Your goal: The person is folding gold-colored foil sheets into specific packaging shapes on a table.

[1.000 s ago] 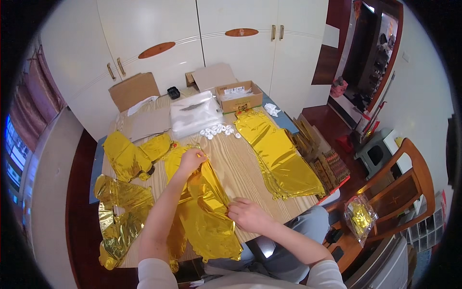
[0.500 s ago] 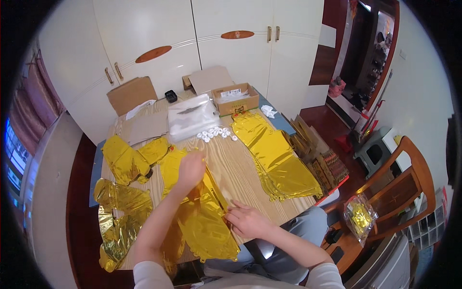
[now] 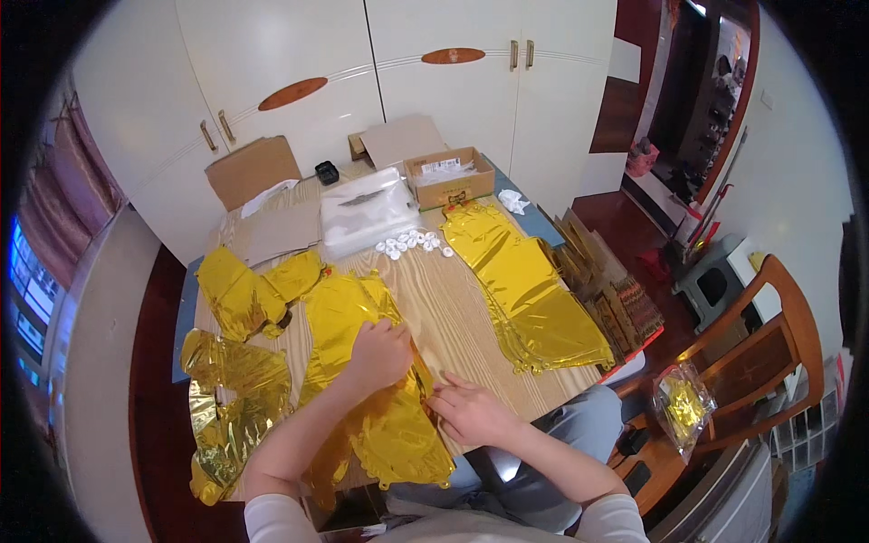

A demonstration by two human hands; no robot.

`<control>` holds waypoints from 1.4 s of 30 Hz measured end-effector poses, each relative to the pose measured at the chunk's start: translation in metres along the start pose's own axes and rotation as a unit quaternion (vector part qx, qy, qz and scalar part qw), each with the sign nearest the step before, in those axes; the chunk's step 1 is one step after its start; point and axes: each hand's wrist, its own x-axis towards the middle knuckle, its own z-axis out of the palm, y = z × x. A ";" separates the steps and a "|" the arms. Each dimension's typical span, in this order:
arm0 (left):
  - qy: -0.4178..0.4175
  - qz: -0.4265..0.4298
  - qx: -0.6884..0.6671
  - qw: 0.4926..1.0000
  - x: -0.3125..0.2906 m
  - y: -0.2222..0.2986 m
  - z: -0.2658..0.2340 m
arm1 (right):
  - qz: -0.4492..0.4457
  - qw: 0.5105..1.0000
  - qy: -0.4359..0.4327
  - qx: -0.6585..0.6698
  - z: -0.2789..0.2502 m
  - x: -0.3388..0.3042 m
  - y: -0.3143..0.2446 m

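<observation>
Left hand [image 3: 384, 353] bunched on glossy, creased gold foil [image 3: 339, 317], grip unclear; right hand [image 3: 472, 413] splayed at its edge.

Here's the worktop [image 3: 462, 317], pale wood grain, blue showing at its left and far-right margins, and it's busy! Down the middle runs a long gold foil piece [image 3: 339, 317], spilling over the near edge. Off to the right, a layered foil stack [image 3: 525, 290]; over on the left, a folded foil bundle [image 3: 237, 294], and nearer, a crumpled foil sheet [image 3: 253, 407]. Up the far side: flat cardboard [image 3: 285, 233], clear plastic bags [image 3: 367, 213] in a pile, an open cardboard box [image 3: 453, 192], and white crumpled paper [image 3: 513, 201] beside it. Small white rings [image 3: 407, 242] cluster just in front of the bags!
</observation>
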 end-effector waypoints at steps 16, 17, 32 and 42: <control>-0.157 -0.129 -0.017 0.979 0.045 -0.072 0.019 | -0.006 1.000 0.030 0.003 -0.003 -0.002 -0.001; -0.191 -0.131 -0.018 0.973 0.048 -0.074 0.014 | -0.005 1.000 0.029 0.002 -0.003 -0.002 -0.001; -0.307 -0.124 0.018 0.943 0.056 -0.061 0.007 | -0.066 0.997 0.030 -0.039 -0.024 0.046 0.042; -0.314 -0.123 0.020 0.941 0.054 -0.065 0.009 | -0.147 0.977 -0.141 -0.062 -0.024 0.035 0.064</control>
